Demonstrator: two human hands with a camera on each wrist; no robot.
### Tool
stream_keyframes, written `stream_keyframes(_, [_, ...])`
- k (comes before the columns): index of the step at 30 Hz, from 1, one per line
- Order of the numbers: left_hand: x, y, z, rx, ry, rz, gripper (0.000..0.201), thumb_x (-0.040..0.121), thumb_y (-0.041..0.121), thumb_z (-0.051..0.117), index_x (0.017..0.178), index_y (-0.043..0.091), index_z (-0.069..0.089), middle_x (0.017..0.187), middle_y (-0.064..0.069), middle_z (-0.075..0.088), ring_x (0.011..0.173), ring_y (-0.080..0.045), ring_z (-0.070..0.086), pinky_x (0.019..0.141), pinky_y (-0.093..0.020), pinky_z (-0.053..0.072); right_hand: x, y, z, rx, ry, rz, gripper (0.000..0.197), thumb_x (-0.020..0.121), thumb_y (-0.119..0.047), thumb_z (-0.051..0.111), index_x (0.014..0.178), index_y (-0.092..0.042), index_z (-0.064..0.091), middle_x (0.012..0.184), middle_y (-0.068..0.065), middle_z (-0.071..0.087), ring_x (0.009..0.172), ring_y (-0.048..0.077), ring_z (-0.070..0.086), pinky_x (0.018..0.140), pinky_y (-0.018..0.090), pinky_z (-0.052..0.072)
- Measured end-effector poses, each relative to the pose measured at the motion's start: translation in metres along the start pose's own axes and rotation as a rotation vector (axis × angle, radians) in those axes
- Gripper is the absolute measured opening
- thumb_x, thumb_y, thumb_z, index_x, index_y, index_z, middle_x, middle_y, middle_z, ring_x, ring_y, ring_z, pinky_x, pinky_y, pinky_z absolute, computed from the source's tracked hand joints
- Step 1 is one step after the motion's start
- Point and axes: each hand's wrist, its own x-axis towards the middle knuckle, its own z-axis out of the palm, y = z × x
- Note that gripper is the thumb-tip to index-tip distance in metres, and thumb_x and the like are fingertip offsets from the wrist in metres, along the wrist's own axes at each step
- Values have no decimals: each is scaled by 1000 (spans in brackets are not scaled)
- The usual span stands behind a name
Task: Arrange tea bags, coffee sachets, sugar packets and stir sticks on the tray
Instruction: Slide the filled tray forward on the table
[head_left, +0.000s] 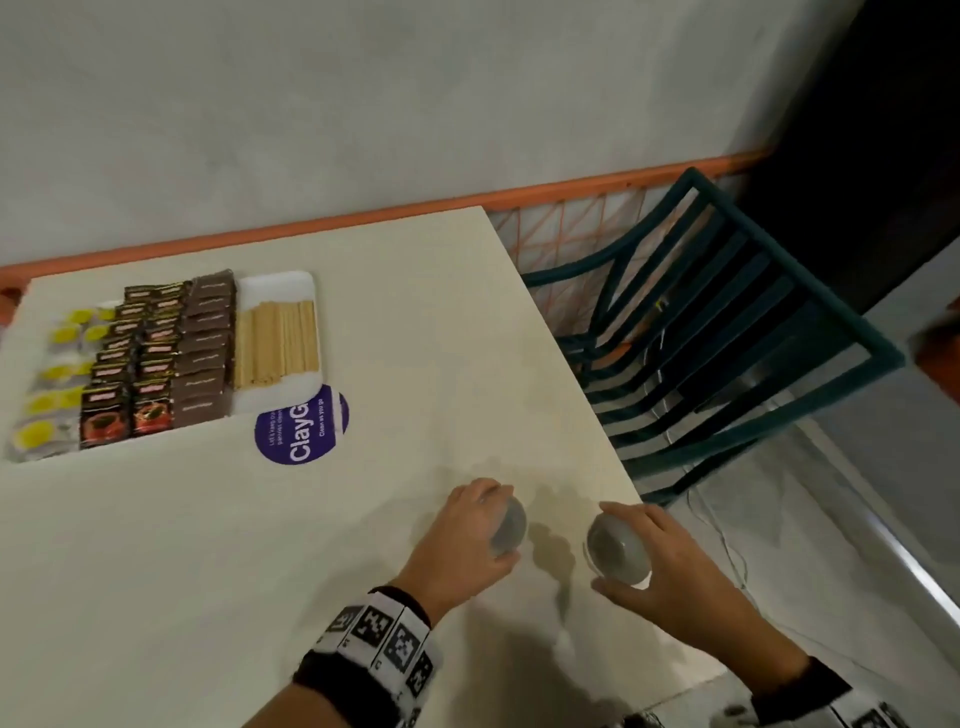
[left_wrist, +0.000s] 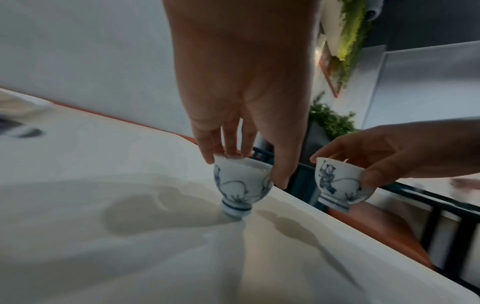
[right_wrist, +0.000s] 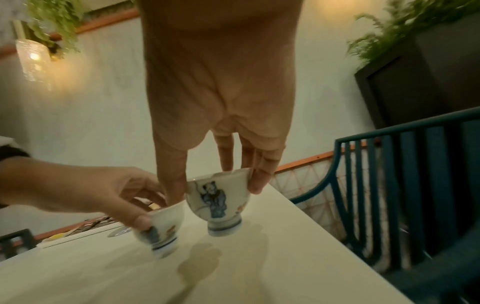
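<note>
Near the table's (head_left: 260, 545) right edge, the left hand (head_left: 462, 540) and right hand (head_left: 660, 566) each gripped a small painted cup (left_wrist: 242, 181) by its rim, the right one's cup (right_wrist: 218, 197) raised. Lowering them level would be wise. By the far left corner, the tray (head_left: 280, 286) held packets (head_left: 156, 358) and sticks (head_left: 275, 343).

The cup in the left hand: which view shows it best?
The left wrist view: the cup in the left hand shows whole, upright, painted blue, fingers on its rim. The right wrist view shows it blurred and partly covered; the head view shows only its grey inside from above.
</note>
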Motion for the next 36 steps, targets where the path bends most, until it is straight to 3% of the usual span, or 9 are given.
stream_keyframes(5, [-38,-40,-32,-152,150,-205,74,81,39,65,142,22,28,142,6,32,126,-8,34,95,-8,22,66,-44,-17,7,-14,-112,84,72,-46,73,139,-27,26,124,-15,33,105,3,36,91,14,30])
stream_keyframes(8, [-56,-62,-49,-201,258,-300,83,76,40,71,143,20,27,138,5,36,116,-2,37,91,-7,26,116,-77,-18,-23,-47,-188,85,71,-43,75,139,-17,31,131,-2,42,106,8,43,89,11,27])
stream_keyframes(12, [-70,-89,-68,-224,297,-378,84,76,42,70,143,23,24,140,7,37,126,-6,36,97,-11,26,180,-130,-18,-46,-105,-271,80,72,-39,75,137,-13,36,132,5,43,117,18,46,90,15,31])
stream_keyframes(15, [-73,-106,-77,-210,313,-400,79,77,43,68,142,24,26,139,10,36,124,-4,34,98,-11,25,223,-169,-14,-56,-138,-287,79,76,-37,73,139,-14,33,134,7,39,120,22,44,93,22,33])
stream_keyframes(23, [-51,-147,-98,-146,341,-360,72,78,47,66,138,25,32,138,12,34,119,-1,32,97,-7,27,332,-231,9,-79,-152,-215,85,78,-37,71,143,-9,25,143,12,32,128,27,38,103,33,33])
stream_keyframes(31, [14,-169,-131,-135,410,-237,72,82,43,64,142,26,28,140,15,30,116,3,26,94,-4,29,407,-240,21,-60,-136,-173,88,78,-33,71,145,-10,19,147,12,29,133,27,34,106,34,31])
stream_keyframes(36, [61,-179,-142,-155,436,-182,75,84,34,64,145,20,23,146,6,30,121,3,19,101,0,14,431,-238,27,-24,-134,-225,92,77,-30,73,147,-12,15,146,11,31,132,26,35,106,33,30])
